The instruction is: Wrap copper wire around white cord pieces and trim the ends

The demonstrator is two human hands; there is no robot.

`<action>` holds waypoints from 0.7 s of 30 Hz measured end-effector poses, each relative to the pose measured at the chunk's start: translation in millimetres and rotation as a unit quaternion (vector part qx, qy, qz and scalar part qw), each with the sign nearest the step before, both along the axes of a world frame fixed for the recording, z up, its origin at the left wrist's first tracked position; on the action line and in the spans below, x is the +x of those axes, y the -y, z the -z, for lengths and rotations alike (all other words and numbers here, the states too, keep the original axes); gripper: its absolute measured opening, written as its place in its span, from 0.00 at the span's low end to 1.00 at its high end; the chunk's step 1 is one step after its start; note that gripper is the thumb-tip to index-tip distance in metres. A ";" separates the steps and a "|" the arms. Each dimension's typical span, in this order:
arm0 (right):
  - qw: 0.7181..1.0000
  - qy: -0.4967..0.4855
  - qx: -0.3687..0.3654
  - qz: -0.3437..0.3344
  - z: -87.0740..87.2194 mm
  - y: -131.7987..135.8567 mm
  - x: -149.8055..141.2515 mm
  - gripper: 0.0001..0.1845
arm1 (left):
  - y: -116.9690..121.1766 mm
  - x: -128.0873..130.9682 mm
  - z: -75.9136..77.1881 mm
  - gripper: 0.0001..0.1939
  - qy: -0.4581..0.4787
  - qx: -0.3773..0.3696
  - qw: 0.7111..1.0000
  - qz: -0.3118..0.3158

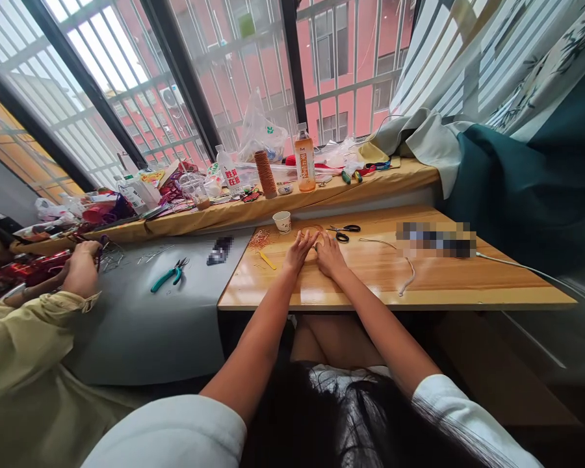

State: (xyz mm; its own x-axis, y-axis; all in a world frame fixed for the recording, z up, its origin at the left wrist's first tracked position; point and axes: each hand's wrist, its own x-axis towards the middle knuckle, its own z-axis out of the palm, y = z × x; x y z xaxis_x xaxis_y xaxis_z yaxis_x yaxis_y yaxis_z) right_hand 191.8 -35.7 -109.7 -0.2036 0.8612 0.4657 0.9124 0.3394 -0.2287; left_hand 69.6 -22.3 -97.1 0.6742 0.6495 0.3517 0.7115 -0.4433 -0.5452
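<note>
My left hand and my right hand meet over the wooden table, fingertips almost touching. Both have their fingers closed on a thin brown cord, which loops out just beyond the fingertips; the exact grip is too small to make out. Beyond my right hand lie black-handled scissors. Behind my left hand stands a white paper cup. To its left are a heap of short reddish cord pieces and a yellow tool, perhaps tweezers.
A pale cord and a blurred-out object with a cable lie right. Teal-handled pliers rest on the grey table, where a co-worker's hand works. On the ledge stand a cord spool, a drink bottle and clutter.
</note>
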 end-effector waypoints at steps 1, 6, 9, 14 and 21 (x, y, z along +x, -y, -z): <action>1.000 -0.003 0.004 0.008 -0.4 0.1 -0.1 0.18 | 0.0 0.1 -0.1 0.30 0.002 -0.002 1.000 -0.004; 1.000 -0.004 0.019 0.016 -2.9 -0.6 -0.7 0.19 | 0.0 1.1 -0.8 0.31 0.008 -0.010 1.000 -0.011; 1.000 0.006 0.025 0.000 -3.7 -2.7 -1.1 0.20 | -0.8 1.3 -0.4 0.30 0.003 -0.008 1.000 0.003; 1.000 0.010 0.013 0.003 -2.1 -6.8 -1.7 0.18 | 1.1 0.8 -1.2 0.29 0.015 0.005 1.000 -0.004; 0.998 -0.023 0.036 0.049 -6.1 -4.8 -1.2 0.18 | 5.8 -0.1 -2.7 0.28 -0.004 0.020 1.000 0.020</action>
